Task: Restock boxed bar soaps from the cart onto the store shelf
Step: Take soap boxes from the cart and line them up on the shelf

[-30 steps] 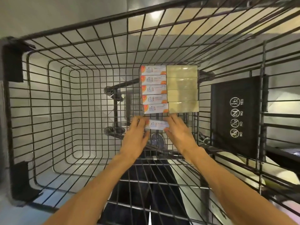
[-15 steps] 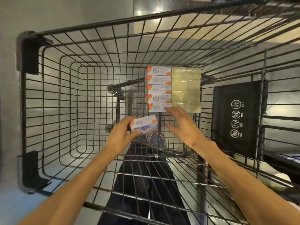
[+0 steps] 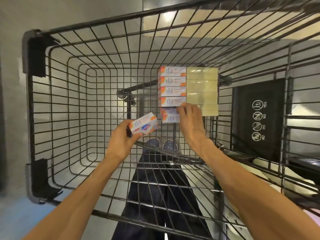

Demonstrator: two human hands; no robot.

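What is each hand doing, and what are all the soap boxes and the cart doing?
Left hand: holds one white-and-orange soap box, lifted and tilted.
Right hand: fingers on the nearest stacked white-and-orange box.
Four more white-and-orange boxes: lined up.
Pale yellow boxes: lined up beside them.
Black wire cart: holds the boxes.

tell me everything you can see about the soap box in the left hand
The soap box is a small rectangular carton, seemingly cardboard, mostly white with orange at its ends and a blue oval logo on the face turned to the camera. It looks closed and undamaged. The left hand grips it from below, fingers curled round its lower edge, holding it tilted above the cart floor, left of the stacked boxes and apart from them. Its print is too small to read.
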